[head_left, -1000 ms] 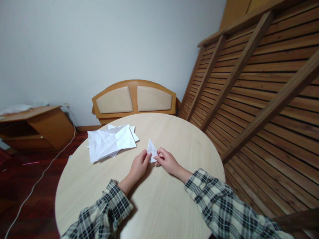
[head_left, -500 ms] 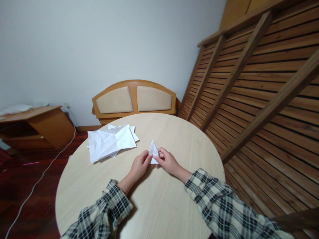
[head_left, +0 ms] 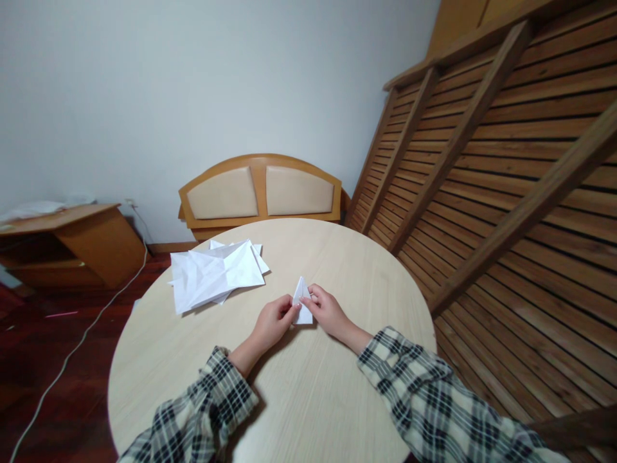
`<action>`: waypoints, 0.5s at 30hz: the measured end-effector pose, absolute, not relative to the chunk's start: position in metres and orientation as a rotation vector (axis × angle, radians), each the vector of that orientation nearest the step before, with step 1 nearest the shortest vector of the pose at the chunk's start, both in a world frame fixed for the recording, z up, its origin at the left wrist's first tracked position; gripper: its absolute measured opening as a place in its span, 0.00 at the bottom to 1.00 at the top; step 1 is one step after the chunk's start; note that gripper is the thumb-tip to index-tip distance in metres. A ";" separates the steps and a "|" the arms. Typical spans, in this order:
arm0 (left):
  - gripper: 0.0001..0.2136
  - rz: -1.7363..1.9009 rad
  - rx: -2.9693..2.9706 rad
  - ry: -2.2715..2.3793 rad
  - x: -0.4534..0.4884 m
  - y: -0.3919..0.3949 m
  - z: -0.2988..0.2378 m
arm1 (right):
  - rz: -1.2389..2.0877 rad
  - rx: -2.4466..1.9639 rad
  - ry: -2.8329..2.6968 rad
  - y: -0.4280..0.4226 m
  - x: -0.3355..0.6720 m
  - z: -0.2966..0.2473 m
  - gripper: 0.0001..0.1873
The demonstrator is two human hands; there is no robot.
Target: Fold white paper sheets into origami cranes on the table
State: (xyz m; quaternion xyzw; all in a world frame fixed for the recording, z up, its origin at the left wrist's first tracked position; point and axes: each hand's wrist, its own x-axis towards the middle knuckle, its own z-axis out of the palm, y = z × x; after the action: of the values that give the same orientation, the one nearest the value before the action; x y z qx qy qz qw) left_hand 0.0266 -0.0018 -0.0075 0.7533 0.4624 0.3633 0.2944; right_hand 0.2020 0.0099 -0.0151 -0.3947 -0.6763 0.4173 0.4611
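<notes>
A small folded white paper piece [head_left: 302, 307], pointed at the top, is held just above the round pale wooden table [head_left: 337, 392]. My left hand [head_left: 272, 325] pinches its lower left edge with curled fingers. On the other side, my right hand [head_left: 326, 312] grips its right edge, thumb and fingers pressed on the paper. Both arms wear plaid sleeves. A loose pile of creased white paper sheets [head_left: 214, 273] lies on the table to the far left of my hands.
A wooden chair with padded back [head_left: 260, 193] stands behind the table against the white wall. A slatted wooden frame [head_left: 506, 173] leans along the right side. A low wooden cabinet [head_left: 72, 247] and a white cable [head_left: 81, 334] are on the dark floor at left.
The folded paper has shifted slightly right and toward me between my hands. My right fingers have moved up along its right edge, and the tip now looks narrower.
</notes>
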 end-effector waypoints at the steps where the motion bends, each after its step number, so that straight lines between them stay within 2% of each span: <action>1: 0.17 0.976 2.003 1.236 0.027 -0.002 -0.007 | 1.039 -0.961 -1.665 0.010 0.202 -0.015 0.14; 9: 0.15 1.064 1.890 1.185 0.027 -0.004 -0.002 | 1.147 -0.895 -1.670 0.006 0.199 -0.013 0.18; 15: 0.14 1.073 1.936 1.182 0.026 -0.003 -0.002 | 1.085 -0.904 -1.700 0.005 0.199 -0.009 0.20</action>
State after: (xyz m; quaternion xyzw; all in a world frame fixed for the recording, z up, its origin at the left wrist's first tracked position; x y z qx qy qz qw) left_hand 0.0264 -0.0034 -0.0023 0.7334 0.4476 0.4063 0.3109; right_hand 0.1992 0.0051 -0.0093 -0.3654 -0.6874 0.4386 0.4490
